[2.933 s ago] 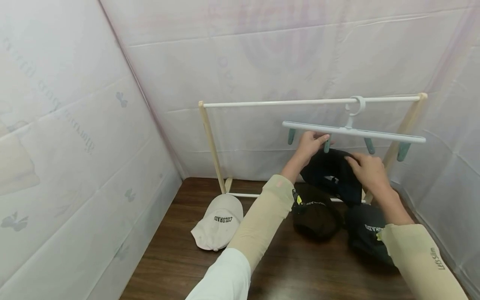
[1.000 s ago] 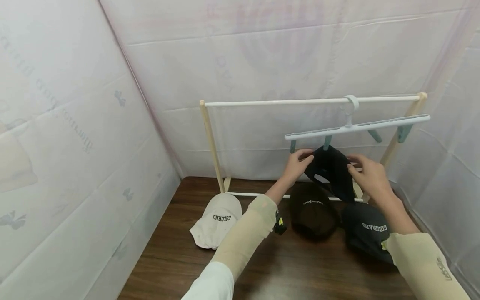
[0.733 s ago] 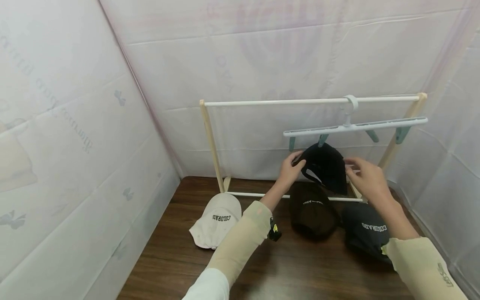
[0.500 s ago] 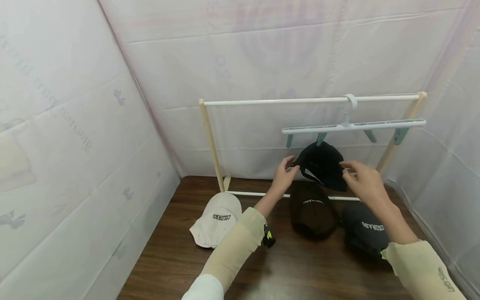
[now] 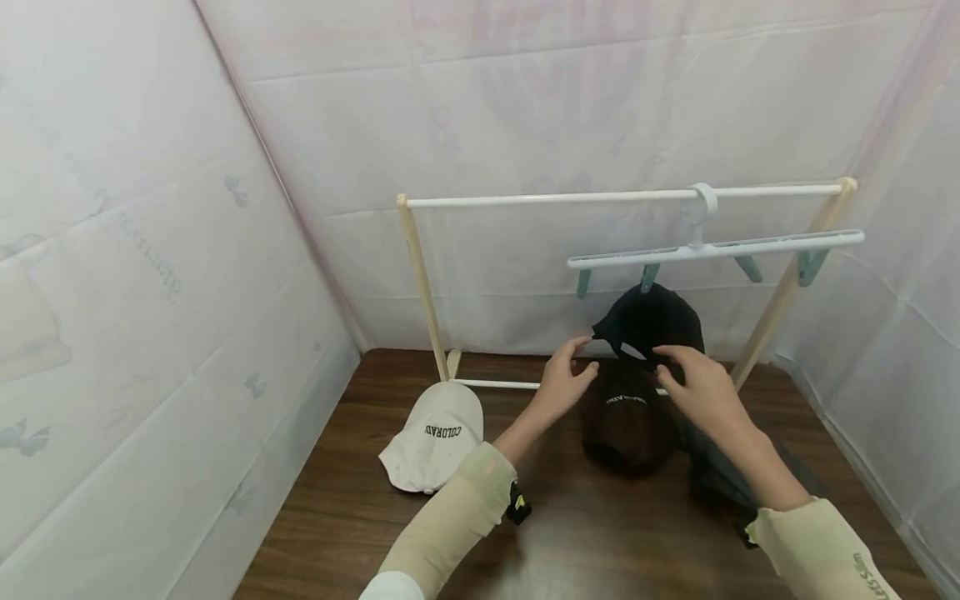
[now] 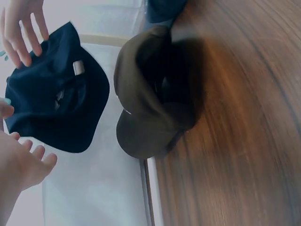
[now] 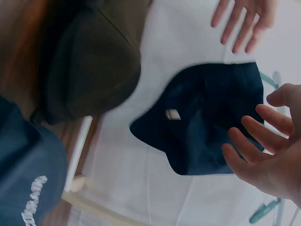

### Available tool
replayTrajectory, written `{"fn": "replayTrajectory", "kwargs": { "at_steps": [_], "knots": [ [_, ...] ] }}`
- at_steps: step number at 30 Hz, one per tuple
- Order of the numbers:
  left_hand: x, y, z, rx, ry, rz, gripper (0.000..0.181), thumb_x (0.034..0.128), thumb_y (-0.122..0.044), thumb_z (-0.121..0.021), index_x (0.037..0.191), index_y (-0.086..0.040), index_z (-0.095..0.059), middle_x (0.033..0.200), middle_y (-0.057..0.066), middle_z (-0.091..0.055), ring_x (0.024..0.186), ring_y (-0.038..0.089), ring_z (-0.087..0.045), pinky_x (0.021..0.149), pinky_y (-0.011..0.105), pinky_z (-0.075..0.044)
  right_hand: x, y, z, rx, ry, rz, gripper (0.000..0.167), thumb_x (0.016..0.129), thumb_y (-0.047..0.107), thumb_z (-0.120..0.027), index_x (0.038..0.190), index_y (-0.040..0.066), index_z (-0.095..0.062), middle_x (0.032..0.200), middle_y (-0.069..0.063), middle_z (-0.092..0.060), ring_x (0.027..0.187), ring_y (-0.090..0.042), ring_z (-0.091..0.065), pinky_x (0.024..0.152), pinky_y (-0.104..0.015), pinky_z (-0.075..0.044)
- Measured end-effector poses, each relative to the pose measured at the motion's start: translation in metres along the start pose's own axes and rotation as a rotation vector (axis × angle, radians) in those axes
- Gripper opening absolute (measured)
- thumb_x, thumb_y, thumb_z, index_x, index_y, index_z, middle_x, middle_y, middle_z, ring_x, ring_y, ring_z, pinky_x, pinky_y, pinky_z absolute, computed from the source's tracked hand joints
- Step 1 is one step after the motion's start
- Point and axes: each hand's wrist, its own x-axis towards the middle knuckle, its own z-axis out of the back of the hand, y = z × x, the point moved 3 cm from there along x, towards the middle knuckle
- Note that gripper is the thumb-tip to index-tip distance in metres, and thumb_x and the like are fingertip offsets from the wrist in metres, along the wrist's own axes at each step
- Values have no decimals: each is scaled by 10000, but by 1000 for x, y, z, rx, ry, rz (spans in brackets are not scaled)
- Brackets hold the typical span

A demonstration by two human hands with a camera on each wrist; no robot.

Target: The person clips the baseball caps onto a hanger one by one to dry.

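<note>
A black cap (image 5: 660, 317) hangs below a green clip (image 5: 649, 277) of the pale blue hanger (image 5: 750, 247), which is hooked on the rack's white rail (image 5: 555, 199). My left hand (image 5: 558, 385) is just left of and below the cap, thumb and fingers apart, holding nothing. At the cap's lower right is my right hand (image 5: 705, 392), its fingers spread and relaxed; contact with the cap cannot be told there. The left wrist view shows the dark cap (image 6: 56, 89) between both hands, and in the right wrist view the right hand (image 7: 273, 146) lies close beside the cap (image 7: 211, 117).
A white cap (image 5: 442, 433) lies at the left on the brown table (image 5: 600, 533). A dark brown cap (image 5: 630, 425) lies below the hanging one, with a dark grey cap (image 5: 708, 471) right of it, partly behind my right forearm. Three other clips hang from the hanger.
Both hands were at the cap's sides by the clip; they have come away and lower, the left leftward. The cap hangs from the clip, and the hanger has swung round slightly.
</note>
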Motion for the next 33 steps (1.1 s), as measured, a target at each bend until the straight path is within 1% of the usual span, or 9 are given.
{"fn": "replayTrajectory", "kwargs": {
  "at_steps": [2,4,6,8,12,17,23,27,33],
  "knots": [
    [-6,-3,0,66,31,-40,499,1012,-185,-608,1490,-126,-477,1471,79,-509,1348,192,-493,1082,363,-469,-3,3,-7,-4,4,10,304,979,83,-638,1270,-4,-657,1257,-275,-641,755,-317,-645,664,-469,-524],
    [-12,-6,0,130,64,-90,511,1016,-200,-606,1500,-130,-460,1506,69,-478,1383,179,-460,1077,361,-475,-7,5,-14,-4,24,8,320,978,89,-641,1282,-9,-646,1271,-271,-635,928,-399,-664,781,-555,-545],
    [-17,-9,0,203,97,-123,521,1020,-224,-599,1510,-133,-446,1548,55,-438,1424,169,-418,1078,318,-466,-11,8,-20,-7,65,-13,355,988,116,-639,1320,-8,-622,1319,-273,-606,1144,-456,-602,888,-605,-524],
    [-22,-11,1,261,126,-152,528,1024,-243,-590,1516,-125,-438,1566,53,-416,1436,174,-402,1060,290,-477,-15,11,-25,-10,101,-26,387,996,136,-633,1353,-9,-600,1361,-276,-578,1212,-479,-553,948,-631,-489],
    [-31,-15,2,410,159,-204,523,1022,-279,-582,1504,-118,-458,1574,51,-409,1442,194,-398,1111,308,-436,-20,17,-33,-27,105,2,406,982,148,-651,1356,-3,-608,1372,-273,-580,1245,-483,-534,1003,-645,-453],
    [-39,-16,5,620,159,-289,496,996,-299,-604,1455,-126,-528,1538,56,-466,1425,208,-430,1168,357,-375,-26,22,-44,-53,69,66,405,954,161,-689,1323,1,-644,1334,-265,-615,1236,-472,-556,1018,-633,-452],
    [-47,-14,6,843,198,-357,489,996,-331,-596,1440,-130,-552,1520,54,-493,1408,214,-456,1183,373,-357,-35,24,-56,-93,107,46,443,965,243,-682,1351,29,-639,1371,-253,-600,1280,-481,-525,1054,-671,-398],
    [-50,-11,10,902,202,-349,480,1005,-347,-584,1442,-149,-556,1525,40,-490,1412,221,-449,1181,413,-361,-38,26,-63,-111,135,37,492,981,311,-667,1398,56,-612,1423,-241,-566,1332,-487,-481,1094,-686,-344],
    [-58,-3,20,914,178,-351,427,1001,-331,-605,1398,-175,-605,1489,41,-534,1388,259,-477,1150,492,-392,-42,30,-74,-102,161,41,517,1003,353,-638,1437,78,-582,1470,-227,-530,1369,-477,-447,1124,-674,-314]
  ]
}}
